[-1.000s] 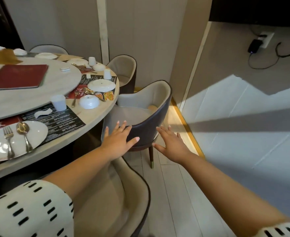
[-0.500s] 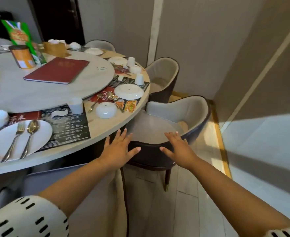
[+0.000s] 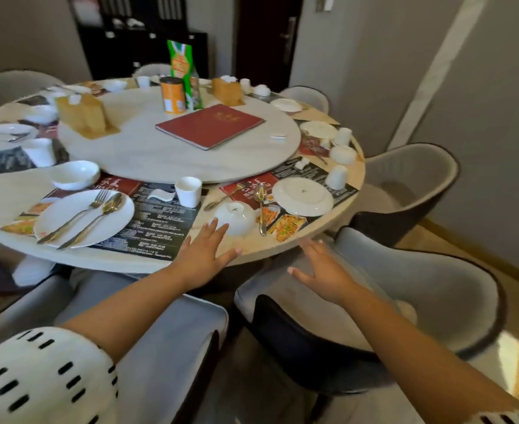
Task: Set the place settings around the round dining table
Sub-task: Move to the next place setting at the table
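Observation:
The round dining table (image 3: 246,249) carries place settings on dark printed placemats (image 3: 157,221). Nearest me lies a white plate (image 3: 80,220) with a fork and a gold spoon on it. To its right stand a white cup (image 3: 188,191), an upturned white bowl (image 3: 236,217), a loose gold spoon (image 3: 261,209) and a second plate (image 3: 302,195). My left hand (image 3: 203,255) hovers open over the table's near edge, just short of the upturned bowl. My right hand (image 3: 325,273) is open below the rim, over a chair seat. Both hands hold nothing.
A lazy Susan (image 3: 148,154) in the middle holds a red menu (image 3: 209,125), an orange can (image 3: 172,94), a green packet and two tissue boxes (image 3: 82,113). Grey chairs (image 3: 435,295) ring the table; one (image 3: 411,179) stands at the far right. A dark door is behind.
My view has swung left and up onto the table. Both hands have left the chair back and risen towards the table's near edge, fingers still spread.

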### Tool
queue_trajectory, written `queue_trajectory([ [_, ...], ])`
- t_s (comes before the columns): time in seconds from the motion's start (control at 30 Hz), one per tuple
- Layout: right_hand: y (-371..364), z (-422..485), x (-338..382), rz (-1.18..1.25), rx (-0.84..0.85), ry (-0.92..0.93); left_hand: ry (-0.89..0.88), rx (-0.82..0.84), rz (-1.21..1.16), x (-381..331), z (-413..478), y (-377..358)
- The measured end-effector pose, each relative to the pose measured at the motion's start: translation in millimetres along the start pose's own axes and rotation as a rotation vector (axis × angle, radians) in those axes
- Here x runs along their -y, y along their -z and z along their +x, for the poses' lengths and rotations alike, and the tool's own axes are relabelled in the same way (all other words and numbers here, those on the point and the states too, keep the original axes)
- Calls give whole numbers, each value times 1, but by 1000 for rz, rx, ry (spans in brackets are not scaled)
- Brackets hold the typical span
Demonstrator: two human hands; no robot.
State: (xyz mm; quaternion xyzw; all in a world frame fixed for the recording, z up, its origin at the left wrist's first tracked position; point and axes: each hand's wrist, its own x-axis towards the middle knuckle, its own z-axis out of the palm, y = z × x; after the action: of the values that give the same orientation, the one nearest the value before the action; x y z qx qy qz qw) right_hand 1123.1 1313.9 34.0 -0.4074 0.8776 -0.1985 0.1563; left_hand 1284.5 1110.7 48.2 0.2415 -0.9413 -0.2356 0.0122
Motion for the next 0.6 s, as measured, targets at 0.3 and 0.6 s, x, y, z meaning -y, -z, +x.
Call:
queue_trajectory([
  [0.3, -14, 121, 13, 48, 114, 214, 180, 6, -216, 17, 41, -11],
  [0.6, -39, 217, 31, 3, 195, 278, 109, 85, -336, 52, 145, -9],
])
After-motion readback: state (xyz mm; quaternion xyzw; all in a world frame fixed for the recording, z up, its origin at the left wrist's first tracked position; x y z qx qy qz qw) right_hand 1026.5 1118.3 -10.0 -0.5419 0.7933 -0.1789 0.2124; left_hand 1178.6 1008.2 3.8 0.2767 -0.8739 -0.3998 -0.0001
